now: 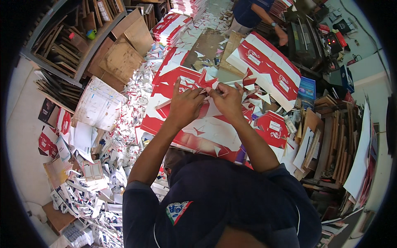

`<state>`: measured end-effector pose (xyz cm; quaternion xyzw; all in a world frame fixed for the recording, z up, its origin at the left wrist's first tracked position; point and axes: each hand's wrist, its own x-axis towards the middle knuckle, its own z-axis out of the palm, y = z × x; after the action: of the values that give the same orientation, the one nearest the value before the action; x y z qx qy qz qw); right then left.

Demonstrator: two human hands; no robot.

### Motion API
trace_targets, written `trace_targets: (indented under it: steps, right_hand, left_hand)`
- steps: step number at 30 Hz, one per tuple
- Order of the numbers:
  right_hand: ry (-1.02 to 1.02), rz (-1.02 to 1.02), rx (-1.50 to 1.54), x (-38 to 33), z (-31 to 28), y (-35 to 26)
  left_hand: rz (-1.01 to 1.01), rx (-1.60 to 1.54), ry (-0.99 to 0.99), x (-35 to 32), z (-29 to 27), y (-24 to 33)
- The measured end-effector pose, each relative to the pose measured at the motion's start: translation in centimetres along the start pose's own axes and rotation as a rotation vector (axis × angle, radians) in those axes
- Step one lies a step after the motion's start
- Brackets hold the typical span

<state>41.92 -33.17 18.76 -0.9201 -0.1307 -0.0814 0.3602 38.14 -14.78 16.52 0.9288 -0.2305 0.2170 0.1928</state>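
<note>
Both my hands meet over a stack of red and white printed card sheets in front of me. My left hand lies at the left, its index finger raised and its other fingers bent around the edge of the card. Beside it, my right hand is closed, thumb and fingertips pinching the same edge. A folded red and white strip of card stands up just beyond my fingertips. Exactly which layers each hand grips is hidden by the fingers. Cut scraps lie to the right of my right hand.
More printed sheets lie at the far right. A person stands beyond, near a dark machine. Paper offcuts cover the floor at left. Wooden boards fill a shelf and lean in a row at right.
</note>
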Motion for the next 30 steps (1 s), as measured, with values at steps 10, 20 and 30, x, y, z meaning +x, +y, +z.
trace_targets:
  steps: [10,20,30]
  right_hand:
    - [0.136,-0.111,-0.004,-0.1,0.8,0.0]
    - [0.249,-0.179,0.105,-2.2,1.1,1.5]
    - [0.005,0.018,-0.011,1.4,-0.2,-0.1]
  left_hand:
    - [-0.071,0.003,0.032,-0.4,-0.4,0.8]
    - [-0.033,0.002,0.144,-0.5,1.1,0.9]
    - [0.015,0.016,0.190,-1.1,0.9,0.5]
